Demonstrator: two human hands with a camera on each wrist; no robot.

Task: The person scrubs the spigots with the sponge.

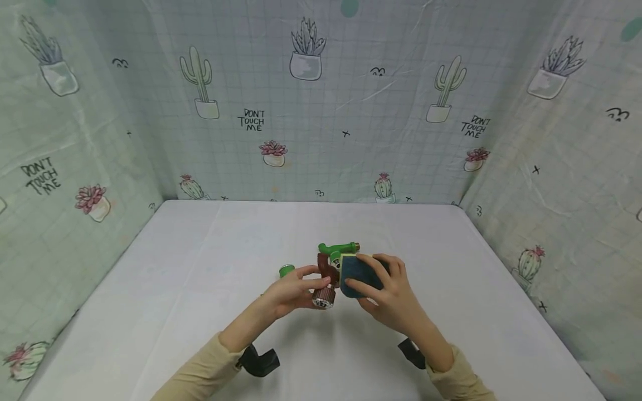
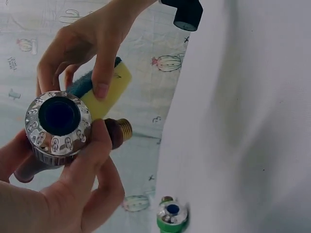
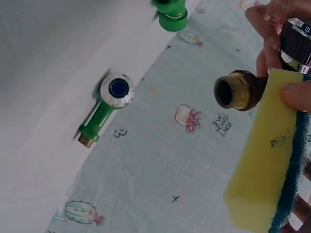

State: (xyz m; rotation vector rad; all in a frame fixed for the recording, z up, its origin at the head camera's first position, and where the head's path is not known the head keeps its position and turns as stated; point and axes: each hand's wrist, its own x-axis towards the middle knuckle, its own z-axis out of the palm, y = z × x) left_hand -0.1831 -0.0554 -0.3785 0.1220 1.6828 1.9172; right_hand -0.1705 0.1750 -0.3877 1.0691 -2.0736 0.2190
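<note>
Curling round a brown faucet (image 1: 327, 278), thumb and fingers (image 2: 92, 155) of the left hand (image 1: 291, 291), chrome knob (image 2: 58, 125) facing the left wrist camera, brass threaded spout (image 3: 232, 91) sticking out sideways. Pinching a sponge (image 1: 362, 275), the right hand (image 1: 388, 295), thumb (image 2: 104, 73) on the yellow face and other fingers across the dark blue scouring side. Pressing the sponge's yellow edge (image 3: 260, 155) right against the brown faucet's body, just beside the brass spout. Holding both things together above the white table (image 1: 200, 262), near its middle, a little towards the person.

Lying on the table just behind the hands, a green faucet (image 1: 339, 249) with a chrome, blue-centred knob (image 3: 116, 90) and a brass tip. Sitting just left of the left hand's fingertips, a small green fitting (image 1: 286, 270). Showing at both wrists, beige sleeves (image 1: 200, 373) and black camera mounts (image 1: 258, 360). Hanging round three sides of the table, a pale cloth (image 1: 321, 111) printed with cacti and the words "DON'T TOUCH ME".
</note>
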